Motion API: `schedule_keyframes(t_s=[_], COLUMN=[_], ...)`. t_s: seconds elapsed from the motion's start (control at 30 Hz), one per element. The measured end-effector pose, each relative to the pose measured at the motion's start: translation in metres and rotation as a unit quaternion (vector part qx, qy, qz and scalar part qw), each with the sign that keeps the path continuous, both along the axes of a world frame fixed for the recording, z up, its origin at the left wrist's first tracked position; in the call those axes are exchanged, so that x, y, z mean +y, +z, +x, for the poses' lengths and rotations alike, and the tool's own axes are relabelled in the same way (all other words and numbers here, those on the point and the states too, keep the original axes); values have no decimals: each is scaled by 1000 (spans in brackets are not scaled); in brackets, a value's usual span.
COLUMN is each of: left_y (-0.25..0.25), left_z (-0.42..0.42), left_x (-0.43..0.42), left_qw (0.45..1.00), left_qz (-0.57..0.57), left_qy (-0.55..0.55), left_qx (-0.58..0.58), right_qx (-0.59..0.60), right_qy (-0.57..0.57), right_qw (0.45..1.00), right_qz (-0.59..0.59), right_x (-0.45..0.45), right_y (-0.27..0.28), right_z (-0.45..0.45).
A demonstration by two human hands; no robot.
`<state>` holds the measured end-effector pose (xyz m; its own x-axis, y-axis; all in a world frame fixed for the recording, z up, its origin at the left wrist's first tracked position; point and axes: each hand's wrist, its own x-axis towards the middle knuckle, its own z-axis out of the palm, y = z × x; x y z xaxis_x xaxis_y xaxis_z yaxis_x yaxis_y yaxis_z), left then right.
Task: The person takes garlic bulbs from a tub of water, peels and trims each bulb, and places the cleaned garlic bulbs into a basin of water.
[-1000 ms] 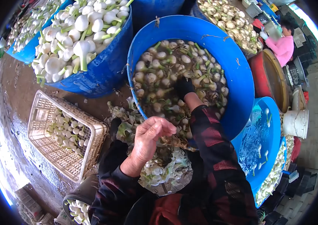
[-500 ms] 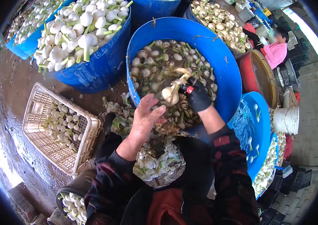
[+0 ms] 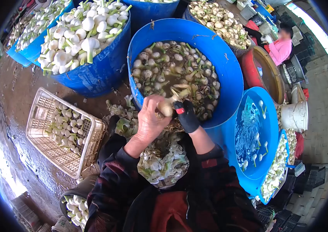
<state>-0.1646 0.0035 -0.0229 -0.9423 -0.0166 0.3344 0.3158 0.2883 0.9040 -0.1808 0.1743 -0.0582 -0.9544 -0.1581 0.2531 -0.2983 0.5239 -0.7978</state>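
Observation:
Over the near rim of a large blue tub (image 3: 229,77), a pale garlic bulb (image 3: 165,108) with its stalk is between my hands. My bare left hand (image 3: 151,118) is closed around its left and lower side. My right hand (image 3: 187,117), in a dark glove with a red patch at the thumb, presses closed fingers against its right side by the stalk; whether it also holds a tool is hidden. Loose stalk and skin (image 3: 182,91) stick out above the fingers. Many garlic bulbs (image 3: 158,63) float in murky water in the tub. Peeled skins (image 3: 162,162) lie heaped below my hands.
A cream crate (image 3: 40,131) with small bulbs stands left. Blue tubs heaped with white garlic (image 3: 88,42) stand behind. On the right are a light-blue water tub (image 3: 270,143), a red tub (image 3: 249,73) and a white bucket (image 3: 294,116). A person in pink (image 3: 281,50) sits far right.
My left hand has gone from open beside the garlic bulb to closed around it. My right hand has come nearer my body with the bulb. The view has shifted slightly.

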Motion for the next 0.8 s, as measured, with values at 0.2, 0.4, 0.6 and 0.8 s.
schedule_keyframes(t_s=[0.2, 0.4, 0.6, 0.8], left_y=[-7, 0, 3, -1], left_z=[-3, -8, -11, -6], left_x=[0, -7, -9, 4], left_qw=[986, 964, 951, 999], left_qz=[109, 215, 262, 37], left_qy=[3, -12, -13, -7], left_qx=[-125, -157, -165, -31], right_qx=[100, -245, -169, -168], right_qy=[2, -26, 80, 133], right_qw=[988, 890, 977, 955], right_qz=[120, -385, -100, -206], right_x=[-7, -6, 15, 18], right_y=[-17, 14, 24, 13], right_z=[-8, -10, -12, -18])
